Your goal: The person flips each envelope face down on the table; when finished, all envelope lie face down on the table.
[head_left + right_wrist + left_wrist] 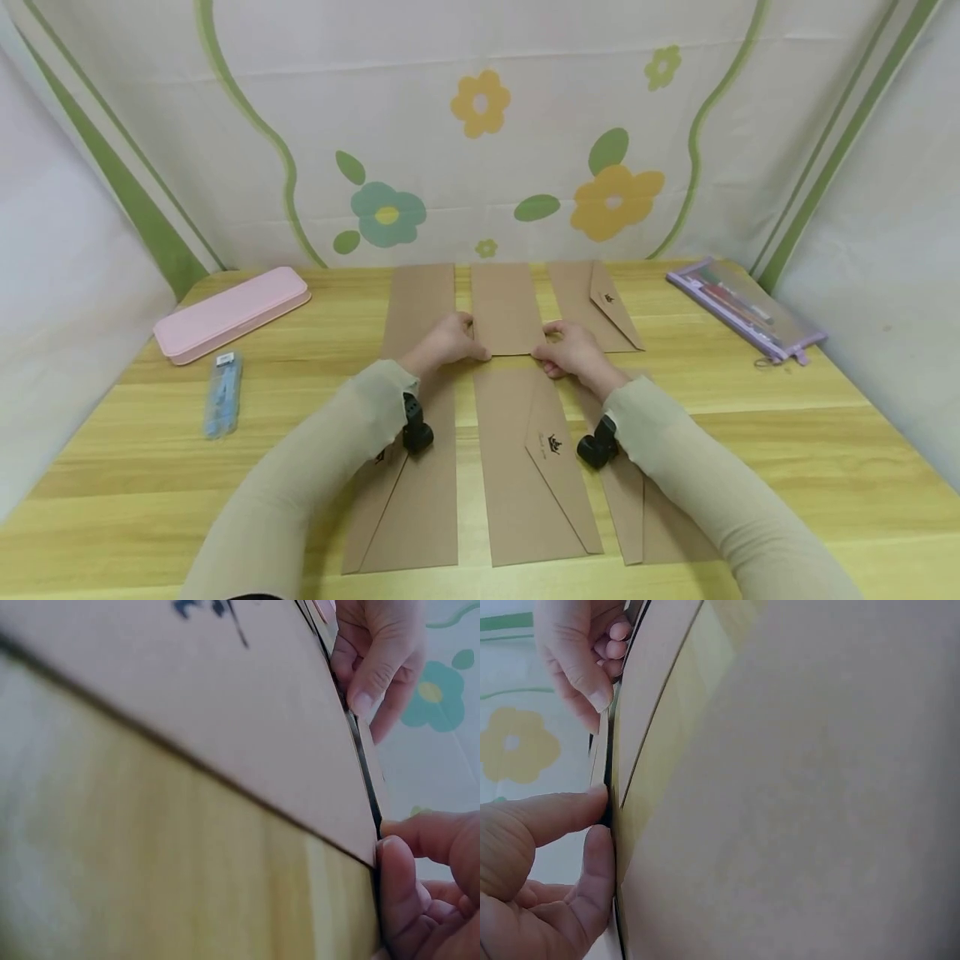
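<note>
Both hands are at the near edge of a plain brown envelope [506, 307] in the middle of the back row. My left hand [450, 340] pinches its near left corner between thumb and fingers. At the near right corner, my right hand [576, 350] does the same. The left wrist view shows the left thumb and finger [562, 814] meeting at the thin edge. A similar pinch of the right hand [431, 881] appears in the right wrist view. Just in front lies another envelope [525, 500] with a slanted flap and a black crown print.
More brown envelopes flank the middle: back left [422, 300], back right [581, 304], front left [420, 517] and front right [675, 529], the front ones partly under the forearms. A pink case [232, 312] and a small blue packet [223, 396] lie left; a purple-edged zip pouch [746, 308] lies right.
</note>
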A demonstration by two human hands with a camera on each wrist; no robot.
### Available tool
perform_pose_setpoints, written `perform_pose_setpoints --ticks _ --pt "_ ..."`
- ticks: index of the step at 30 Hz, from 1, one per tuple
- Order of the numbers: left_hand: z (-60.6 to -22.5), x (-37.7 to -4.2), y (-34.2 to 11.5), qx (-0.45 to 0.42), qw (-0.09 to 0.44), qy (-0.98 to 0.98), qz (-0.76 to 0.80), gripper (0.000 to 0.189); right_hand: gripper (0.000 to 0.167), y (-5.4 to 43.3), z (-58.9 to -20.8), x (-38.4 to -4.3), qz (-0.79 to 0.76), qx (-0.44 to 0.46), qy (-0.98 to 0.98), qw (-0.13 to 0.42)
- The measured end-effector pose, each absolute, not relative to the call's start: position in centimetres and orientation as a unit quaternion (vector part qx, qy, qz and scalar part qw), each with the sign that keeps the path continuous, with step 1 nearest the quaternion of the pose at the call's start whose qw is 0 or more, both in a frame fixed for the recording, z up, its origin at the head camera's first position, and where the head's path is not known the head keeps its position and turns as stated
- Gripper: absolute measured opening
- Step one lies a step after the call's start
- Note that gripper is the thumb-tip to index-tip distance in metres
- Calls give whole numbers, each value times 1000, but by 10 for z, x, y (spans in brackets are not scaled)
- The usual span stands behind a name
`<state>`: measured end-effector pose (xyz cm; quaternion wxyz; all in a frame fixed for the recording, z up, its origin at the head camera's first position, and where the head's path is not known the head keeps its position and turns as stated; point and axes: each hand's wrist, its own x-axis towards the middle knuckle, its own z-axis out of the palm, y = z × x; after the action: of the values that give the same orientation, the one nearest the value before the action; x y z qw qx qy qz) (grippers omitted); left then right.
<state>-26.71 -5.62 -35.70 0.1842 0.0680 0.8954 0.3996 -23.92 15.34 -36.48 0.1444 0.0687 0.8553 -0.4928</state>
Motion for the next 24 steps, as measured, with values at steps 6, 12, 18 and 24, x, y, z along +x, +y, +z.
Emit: perform_pose_setpoints --ticks 6,12,18,24 --pt "-356 -268 -55 66 202 903 372 83 58 153 -365 -240 -476 66 866 137" --pt "-356 -268 -56 74 201 907 363 82 58 152 -365 -240 -473 65 868 135" --pt "-355 -266 -55 76 195 908 363 82 56 153 -367 -238 -507 65 851 122" --pt "-356 -265 -55 80 183 909 366 80 51 159 -364 -231 -589 49 800 102"
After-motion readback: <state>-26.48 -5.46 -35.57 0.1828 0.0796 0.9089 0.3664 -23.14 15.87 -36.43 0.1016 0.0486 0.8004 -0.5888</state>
